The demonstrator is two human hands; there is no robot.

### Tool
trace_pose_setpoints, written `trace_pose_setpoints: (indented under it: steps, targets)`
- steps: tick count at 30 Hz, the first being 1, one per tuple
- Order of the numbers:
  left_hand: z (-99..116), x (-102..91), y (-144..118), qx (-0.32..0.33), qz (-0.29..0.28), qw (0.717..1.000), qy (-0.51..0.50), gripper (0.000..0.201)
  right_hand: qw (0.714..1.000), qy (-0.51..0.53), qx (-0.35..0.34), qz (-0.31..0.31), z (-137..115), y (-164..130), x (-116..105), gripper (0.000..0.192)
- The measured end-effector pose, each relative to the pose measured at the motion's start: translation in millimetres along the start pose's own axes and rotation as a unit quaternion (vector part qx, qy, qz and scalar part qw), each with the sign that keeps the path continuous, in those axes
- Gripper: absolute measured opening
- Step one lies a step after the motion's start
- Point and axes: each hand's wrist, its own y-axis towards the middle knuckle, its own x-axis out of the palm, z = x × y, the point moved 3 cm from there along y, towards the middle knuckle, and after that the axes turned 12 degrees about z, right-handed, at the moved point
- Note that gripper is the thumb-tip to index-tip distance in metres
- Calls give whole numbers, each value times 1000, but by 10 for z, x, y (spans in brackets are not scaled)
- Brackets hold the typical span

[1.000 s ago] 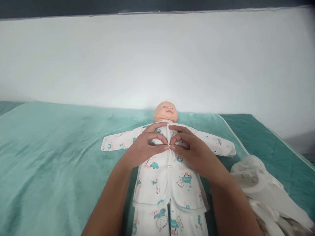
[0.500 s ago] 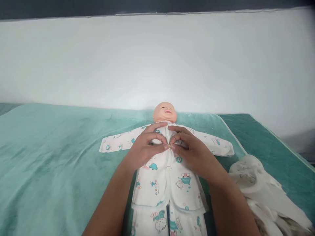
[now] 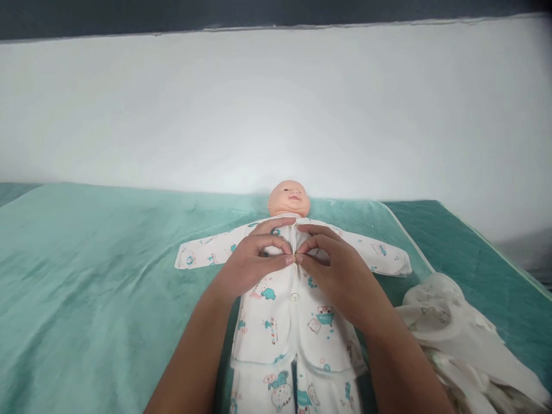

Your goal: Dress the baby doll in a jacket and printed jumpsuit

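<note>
A: What has moved, as we see it?

B: Very little: our right hand [image 3: 342, 267] has its thumb slightly nearer to our left hand [image 3: 245, 261], and the bit of fastening that showed between the thumbs is now hidden.

A: How does the jacket [image 3: 280, 325] look?

B: White, with small teal and pink animal prints. We see a pale round button [image 3: 295, 297] just below our thumbs. Each of our hands pinches the front edge narrowly between thumb and forefinger.

A: Where does it lie, and which way?

B: On the doll [image 3: 288, 198], with its long axis running away from us: neck end toward the wall [image 3: 276, 115], hem toward us. The left sleeve [image 3: 207, 253] and right sleeve [image 3: 386, 256] stretch sideways.

A: And the edges and room around it?

B: Its curved hem overlaps the printed trousers [image 3: 261, 394]. The light green blanket [image 3: 99, 270] spreads wide on our left. On our right, a heap of white cloth [image 3: 466, 328] lies just beside our forearm, with a darker green cover [image 3: 474, 247] beyond. The wall stands just behind the doll's head.
</note>
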Motion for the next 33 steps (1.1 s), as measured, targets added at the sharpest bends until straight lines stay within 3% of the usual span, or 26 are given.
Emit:
trace_pose_setpoints:
  steps: [9, 16, 21, 28, 33]
  targets:
    - [1, -18, 0, 31, -12, 999, 13, 10, 999, 31, 32, -30, 5, -4, -50, 14]
    - [-15, 19, -26, 34, 20, 999, 29, 14, 997, 17, 41, -57, 5, -18, -91, 16]
    - [-5, 26, -38, 28, 29, 998, 42, 12, 999, -3, 26, -18, -3, -19, -26, 18]
    - [37, 13, -33, 34, -5, 998, 49, 10, 999, 39, 6, 18, 36, 20, 33, 21]
    - [24, -45, -8, 22, 17, 1000, -1, 14, 990, 114, 68, 47, 47, 61, -39, 22]
